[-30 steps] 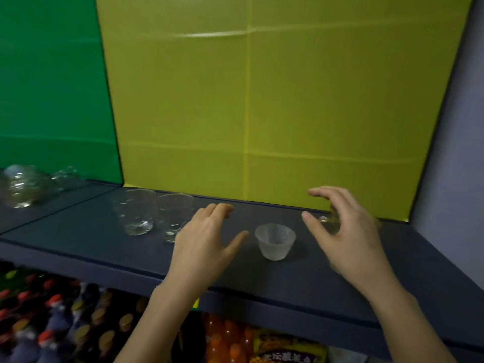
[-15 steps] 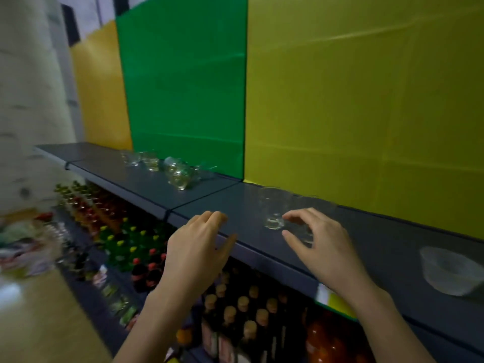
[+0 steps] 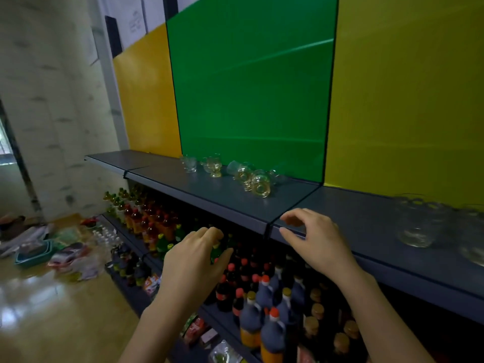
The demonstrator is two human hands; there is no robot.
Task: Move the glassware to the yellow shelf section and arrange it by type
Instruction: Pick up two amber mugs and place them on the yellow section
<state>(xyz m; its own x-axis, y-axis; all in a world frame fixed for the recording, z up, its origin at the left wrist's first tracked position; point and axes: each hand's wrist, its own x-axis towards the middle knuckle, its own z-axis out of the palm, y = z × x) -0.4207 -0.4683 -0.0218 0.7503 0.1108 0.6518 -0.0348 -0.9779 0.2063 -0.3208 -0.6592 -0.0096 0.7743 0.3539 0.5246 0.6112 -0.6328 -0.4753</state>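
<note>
The dark grey shelf [image 3: 222,195] carries 2 upright small glass cups [image 3: 214,166] and a tipped cluster [image 3: 252,179], too tangled to count, before the green panel [image 3: 248,87], and 2 blurred clear tumblers [image 3: 416,224] before the yellow panel [image 3: 406,100]. Both hands are empty, fingers loosely curved: left hand [image 3: 193,260] below the shelf edge, right hand [image 3: 314,239] over it.

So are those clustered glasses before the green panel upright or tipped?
Tipped: the clustered glasses lie on their sides, round ends facing the camera.
</note>
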